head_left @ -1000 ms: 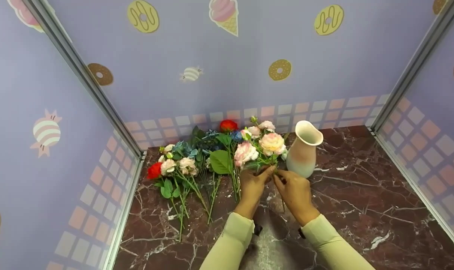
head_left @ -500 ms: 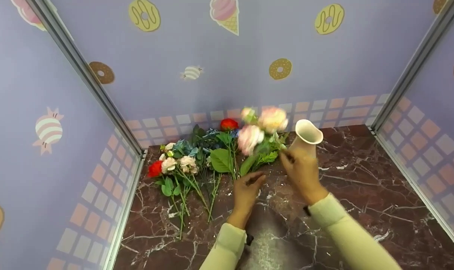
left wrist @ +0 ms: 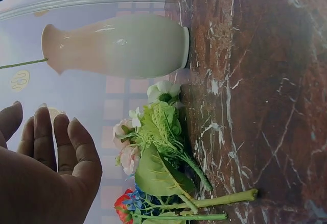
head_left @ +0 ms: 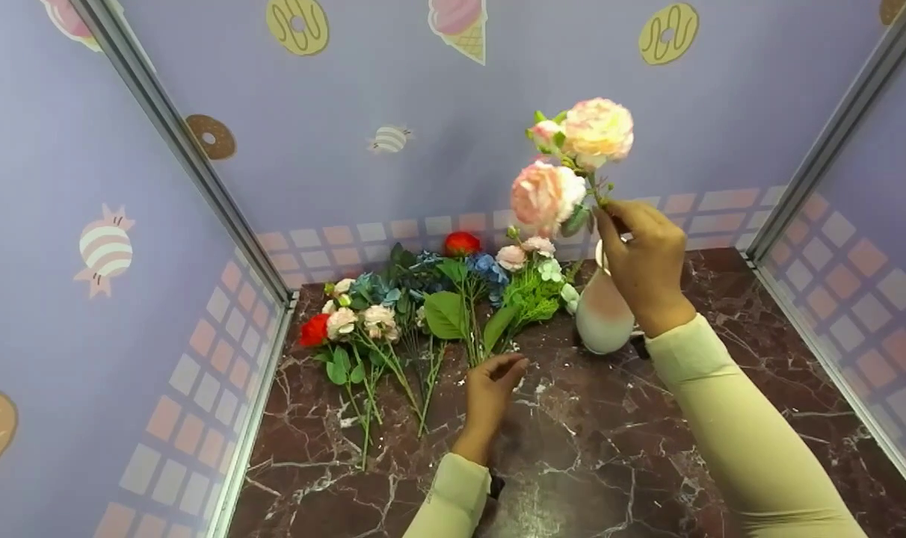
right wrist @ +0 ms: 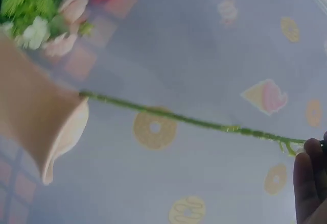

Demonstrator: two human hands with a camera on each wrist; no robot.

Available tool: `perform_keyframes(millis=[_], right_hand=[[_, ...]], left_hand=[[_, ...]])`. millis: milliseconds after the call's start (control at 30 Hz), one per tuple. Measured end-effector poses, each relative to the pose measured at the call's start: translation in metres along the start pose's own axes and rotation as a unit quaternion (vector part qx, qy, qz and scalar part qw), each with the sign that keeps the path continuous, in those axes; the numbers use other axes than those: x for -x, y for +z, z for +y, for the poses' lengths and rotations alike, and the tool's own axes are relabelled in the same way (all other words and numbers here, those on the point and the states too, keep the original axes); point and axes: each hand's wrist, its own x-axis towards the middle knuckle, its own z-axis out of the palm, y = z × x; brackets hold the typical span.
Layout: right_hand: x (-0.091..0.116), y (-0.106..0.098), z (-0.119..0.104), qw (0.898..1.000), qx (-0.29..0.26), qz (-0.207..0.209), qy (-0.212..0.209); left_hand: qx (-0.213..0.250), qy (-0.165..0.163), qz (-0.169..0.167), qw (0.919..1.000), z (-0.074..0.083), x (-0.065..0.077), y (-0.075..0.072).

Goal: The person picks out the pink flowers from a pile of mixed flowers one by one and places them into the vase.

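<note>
High over the table, my right hand [head_left: 647,258] pinches the stem of a pink and cream peony spray [head_left: 549,196], which carries two full blooms and a bud. The long green stem [right wrist: 179,117] slants down, its lower end right at the vase's rim in both wrist views. That vase [head_left: 605,321], pale pink above and whitish below, stands upright; my right hand hides part of its mouth in the head view. My left hand [head_left: 490,392] hovers low near the flower stems with relaxed fingers, holding nothing.
Several artificial flowers lie along the back left: red roses [head_left: 463,243], blue blossoms [head_left: 487,267], small pale pink blooms [head_left: 380,323] and green sprigs [head_left: 534,295]. A patterned wall [head_left: 453,172] rises behind the marbled table [head_left: 558,478], with side panels left and right.
My right hand has lifted the peony spray from among the flowers, up and right to above the vase. My left hand has parted from it and drawn slightly back.
</note>
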Motion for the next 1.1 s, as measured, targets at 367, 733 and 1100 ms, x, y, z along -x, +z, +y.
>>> perform_keyframes(millis=[367,733,1100], right_hand=[[-0.003,0.006,-0.007,0.997,-0.031,0.035,-0.064],[0.031,0.021,0.033,0.996,0.054,-0.059,-0.023],[0.045,0.025,0.055,0.981,0.175,-0.074,0.03]], left_hand=[[-0.016,0.004,0.009,0.9998,-0.001,-0.003,0.002],[-0.042,-0.01,0.026,0.9988,-0.004,0.004,0.002],[-0.02,-0.013,0.018,0.9996,-0.008,0.003,-0.001]])
